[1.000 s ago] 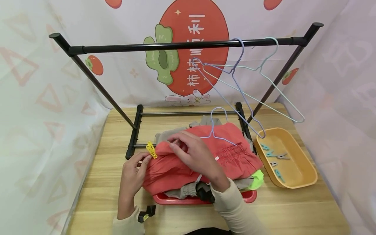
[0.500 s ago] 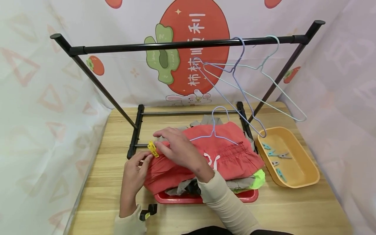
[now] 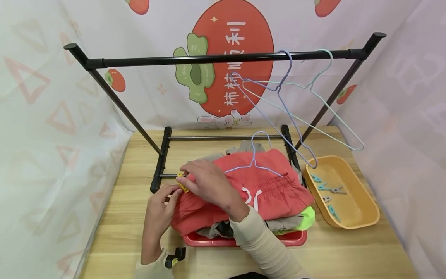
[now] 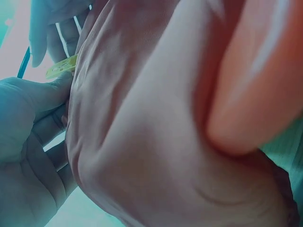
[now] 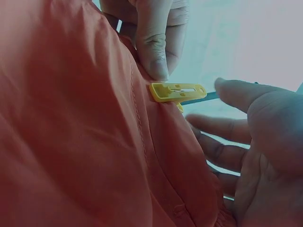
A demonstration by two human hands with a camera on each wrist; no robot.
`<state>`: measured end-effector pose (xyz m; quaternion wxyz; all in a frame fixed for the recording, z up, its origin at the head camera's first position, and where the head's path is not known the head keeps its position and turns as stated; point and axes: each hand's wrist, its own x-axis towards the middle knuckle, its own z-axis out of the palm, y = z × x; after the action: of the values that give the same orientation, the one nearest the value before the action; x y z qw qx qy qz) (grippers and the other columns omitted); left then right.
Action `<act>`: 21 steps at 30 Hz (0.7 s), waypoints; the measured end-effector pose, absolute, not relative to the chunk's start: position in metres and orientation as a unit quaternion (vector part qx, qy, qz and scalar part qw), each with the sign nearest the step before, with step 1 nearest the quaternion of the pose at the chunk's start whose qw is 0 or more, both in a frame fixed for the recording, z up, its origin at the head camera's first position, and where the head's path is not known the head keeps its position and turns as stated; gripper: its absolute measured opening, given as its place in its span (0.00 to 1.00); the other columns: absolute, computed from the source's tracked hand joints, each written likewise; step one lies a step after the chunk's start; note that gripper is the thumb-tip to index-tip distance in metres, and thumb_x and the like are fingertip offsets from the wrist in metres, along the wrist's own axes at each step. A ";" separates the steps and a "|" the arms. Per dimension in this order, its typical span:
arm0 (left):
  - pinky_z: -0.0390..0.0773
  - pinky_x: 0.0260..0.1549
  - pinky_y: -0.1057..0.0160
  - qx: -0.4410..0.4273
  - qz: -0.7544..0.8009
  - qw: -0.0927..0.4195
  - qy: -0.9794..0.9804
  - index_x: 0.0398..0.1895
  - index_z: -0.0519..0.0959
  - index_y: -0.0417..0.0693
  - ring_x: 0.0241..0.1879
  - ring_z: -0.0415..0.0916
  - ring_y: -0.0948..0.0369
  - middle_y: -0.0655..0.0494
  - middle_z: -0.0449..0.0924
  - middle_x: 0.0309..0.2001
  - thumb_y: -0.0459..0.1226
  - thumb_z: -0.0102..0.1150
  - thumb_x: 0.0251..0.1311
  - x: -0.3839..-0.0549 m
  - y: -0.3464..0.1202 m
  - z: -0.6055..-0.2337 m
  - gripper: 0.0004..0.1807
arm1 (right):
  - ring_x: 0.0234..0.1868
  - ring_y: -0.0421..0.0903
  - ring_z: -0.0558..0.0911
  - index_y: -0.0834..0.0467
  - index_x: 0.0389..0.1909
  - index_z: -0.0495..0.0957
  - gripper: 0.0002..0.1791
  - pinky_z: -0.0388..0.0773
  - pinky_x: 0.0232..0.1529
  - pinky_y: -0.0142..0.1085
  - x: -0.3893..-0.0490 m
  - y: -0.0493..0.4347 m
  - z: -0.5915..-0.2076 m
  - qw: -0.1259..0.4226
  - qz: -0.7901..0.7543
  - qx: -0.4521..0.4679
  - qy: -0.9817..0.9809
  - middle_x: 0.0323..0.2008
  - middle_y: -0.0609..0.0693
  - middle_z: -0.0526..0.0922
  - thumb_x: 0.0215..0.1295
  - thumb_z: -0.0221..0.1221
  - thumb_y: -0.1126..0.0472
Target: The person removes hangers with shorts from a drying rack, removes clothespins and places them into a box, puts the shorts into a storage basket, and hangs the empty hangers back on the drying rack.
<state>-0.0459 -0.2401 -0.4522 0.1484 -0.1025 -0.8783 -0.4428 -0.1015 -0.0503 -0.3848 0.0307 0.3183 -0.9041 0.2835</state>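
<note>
Red shorts (image 3: 271, 193) with a gathered waist and white drawstring lie over a pile of clothes. A yellow clothespin (image 5: 177, 91) sits over the edge of their cloth at the left. My left hand (image 3: 161, 209) pinches that edge between thumb and fingers, right beside the clothespin. Around the clothespin's outer end hovers my right hand (image 3: 209, 184); in the right wrist view its thumb (image 5: 232, 92) and fingers are spread, with a gap between thumb and clothespin. A lilac hanger (image 3: 253, 161) lies on the shorts, its left end hidden by my right hand.
A red basket (image 3: 296, 238) holds the clothes, including grey and neon-green ones. Behind stands a black rack (image 3: 195, 59) with a purple hanger (image 3: 280, 89) and a mint hanger (image 3: 310, 86). At right, a yellow tray (image 3: 362, 207) holds several clothespins (image 3: 332, 212).
My right hand has moved left across the shorts to the yellow clothespin, uncovering the drawstring and more of the hanger. My left hand has kept its pinch on the cloth.
</note>
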 end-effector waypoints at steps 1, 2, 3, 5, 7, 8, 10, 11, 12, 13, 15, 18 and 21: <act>0.79 0.35 0.65 -0.104 -0.445 0.147 -0.877 0.42 0.88 0.44 0.38 0.79 0.61 0.53 0.86 0.39 0.29 0.64 0.68 -0.045 -0.240 -0.452 0.06 | 0.55 0.42 0.80 0.53 0.58 0.83 0.18 0.76 0.58 0.37 -0.101 -0.050 -0.385 0.030 0.281 0.322 -0.904 0.52 0.45 0.85 0.75 0.61 0.47; 0.79 0.35 0.65 -0.105 -0.447 0.147 -0.876 0.42 0.88 0.45 0.37 0.79 0.61 0.52 0.86 0.39 0.28 0.64 0.68 -0.045 -0.241 -0.453 0.06 | 0.52 0.41 0.81 0.52 0.56 0.84 0.17 0.77 0.56 0.36 -0.101 -0.051 -0.385 0.030 0.280 0.326 -0.902 0.50 0.44 0.85 0.75 0.61 0.48; 0.79 0.35 0.65 -0.107 -0.449 0.146 -0.875 0.42 0.88 0.45 0.37 0.79 0.61 0.51 0.86 0.39 0.28 0.64 0.68 -0.044 -0.241 -0.453 0.06 | 0.50 0.40 0.81 0.52 0.55 0.84 0.16 0.78 0.54 0.35 -0.101 -0.051 -0.386 0.029 0.281 0.328 -0.901 0.48 0.43 0.85 0.75 0.61 0.48; 0.78 0.36 0.66 -0.109 -0.450 0.145 -0.874 0.43 0.88 0.46 0.38 0.79 0.62 0.52 0.87 0.39 0.28 0.64 0.68 -0.044 -0.241 -0.452 0.07 | 0.47 0.38 0.81 0.51 0.54 0.84 0.15 0.78 0.50 0.33 -0.101 -0.051 -0.386 0.031 0.286 0.329 -0.899 0.45 0.42 0.85 0.74 0.62 0.48; 0.78 0.36 0.67 -0.113 -0.449 0.146 -0.874 0.44 0.88 0.46 0.38 0.79 0.62 0.54 0.87 0.39 0.28 0.64 0.68 -0.044 -0.242 -0.452 0.08 | 0.45 0.37 0.80 0.52 0.53 0.85 0.15 0.79 0.46 0.32 -0.101 -0.052 -0.386 0.037 0.289 0.334 -0.897 0.43 0.41 0.85 0.74 0.62 0.49; 0.77 0.37 0.68 -0.115 -0.448 0.147 -0.874 0.44 0.88 0.47 0.38 0.79 0.62 0.56 0.87 0.39 0.28 0.64 0.67 -0.044 -0.242 -0.451 0.08 | 0.43 0.37 0.80 0.52 0.53 0.85 0.15 0.79 0.45 0.31 -0.101 -0.053 -0.386 0.040 0.289 0.336 -0.896 0.42 0.41 0.85 0.74 0.63 0.48; 0.77 0.37 0.69 -0.121 -0.446 0.149 -0.874 0.44 0.88 0.47 0.38 0.79 0.63 0.59 0.86 0.39 0.27 0.65 0.67 -0.043 -0.243 -0.450 0.09 | 0.41 0.36 0.80 0.52 0.52 0.85 0.15 0.78 0.41 0.30 -0.101 -0.053 -0.386 0.046 0.288 0.340 -0.894 0.40 0.41 0.85 0.73 0.63 0.48; 0.77 0.37 0.70 -0.125 -0.446 0.150 -0.874 0.44 0.88 0.47 0.37 0.79 0.63 0.60 0.86 0.39 0.26 0.65 0.66 -0.043 -0.243 -0.450 0.09 | 0.39 0.35 0.79 0.52 0.52 0.85 0.15 0.77 0.39 0.30 -0.102 -0.054 -0.386 0.047 0.288 0.342 -0.893 0.39 0.41 0.84 0.73 0.63 0.48; 0.77 0.37 0.70 -0.129 -0.445 0.151 -0.873 0.44 0.88 0.46 0.37 0.78 0.63 0.61 0.86 0.39 0.26 0.65 0.66 -0.043 -0.243 -0.449 0.10 | 0.38 0.35 0.79 0.52 0.51 0.85 0.14 0.77 0.37 0.29 -0.102 -0.054 -0.386 0.046 0.290 0.345 -0.892 0.38 0.41 0.84 0.73 0.63 0.48; 0.77 0.36 0.70 -0.132 -0.444 0.152 -0.873 0.44 0.88 0.46 0.37 0.79 0.63 0.61 0.86 0.39 0.26 0.65 0.65 -0.043 -0.243 -0.449 0.10 | 0.37 0.35 0.79 0.52 0.51 0.85 0.14 0.76 0.36 0.29 -0.103 -0.055 -0.386 0.045 0.292 0.346 -0.891 0.36 0.41 0.83 0.73 0.63 0.49; 0.77 0.36 0.70 -0.137 -0.442 0.154 -0.873 0.44 0.87 0.45 0.37 0.79 0.63 0.60 0.86 0.40 0.26 0.66 0.65 -0.043 -0.243 -0.448 0.09 | 0.36 0.35 0.79 0.52 0.50 0.85 0.14 0.75 0.35 0.28 -0.104 -0.055 -0.386 0.041 0.295 0.345 -0.890 0.35 0.40 0.82 0.73 0.63 0.49; 0.77 0.36 0.69 -0.135 -0.440 0.154 -0.874 0.44 0.87 0.46 0.37 0.78 0.63 0.59 0.86 0.39 0.27 0.66 0.66 -0.043 -0.243 -0.448 0.08 | 0.36 0.36 0.80 0.53 0.49 0.85 0.13 0.75 0.36 0.28 -0.105 -0.055 -0.385 0.034 0.303 0.345 -0.888 0.36 0.41 0.82 0.73 0.63 0.50; 0.77 0.36 0.69 -0.130 -0.442 0.152 -0.874 0.43 0.87 0.46 0.37 0.78 0.63 0.58 0.86 0.38 0.28 0.65 0.67 -0.043 -0.243 -0.449 0.07 | 0.37 0.37 0.80 0.53 0.49 0.85 0.13 0.75 0.37 0.28 -0.105 -0.055 -0.384 0.029 0.315 0.338 -0.886 0.38 0.41 0.82 0.72 0.64 0.50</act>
<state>-0.0435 -0.2430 -0.4487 0.1522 -0.1299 -0.8744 -0.4419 -0.1052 -0.0552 -0.3844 0.0286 0.3381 -0.8863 0.3153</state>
